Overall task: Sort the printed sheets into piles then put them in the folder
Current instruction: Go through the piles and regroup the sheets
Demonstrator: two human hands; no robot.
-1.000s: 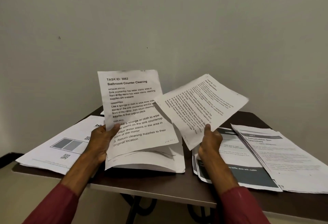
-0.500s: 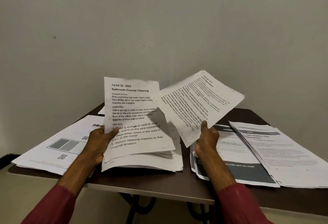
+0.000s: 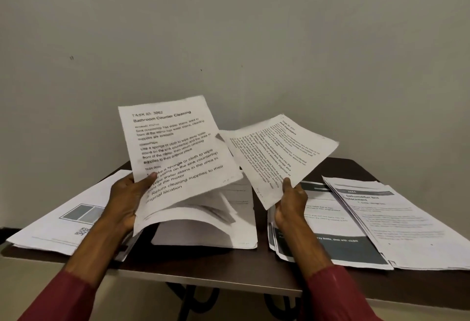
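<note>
Your left hand point(image 3: 126, 200) holds the stack point(image 3: 178, 158) tilted up so you can read it; your right hand point(image 3: 290, 201) pinches one sheet point(image 3: 282, 155), held apart, likely to sort next.

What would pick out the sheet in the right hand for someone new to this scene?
On the dark table by the pale wall lie several paper piles. Above its middle the right hand pinches one sheet by its lower edge. Unlike the upright Bathroom Counter Cleaning bundle in the left hand, it is turned sideways, with small dense text.
</note>
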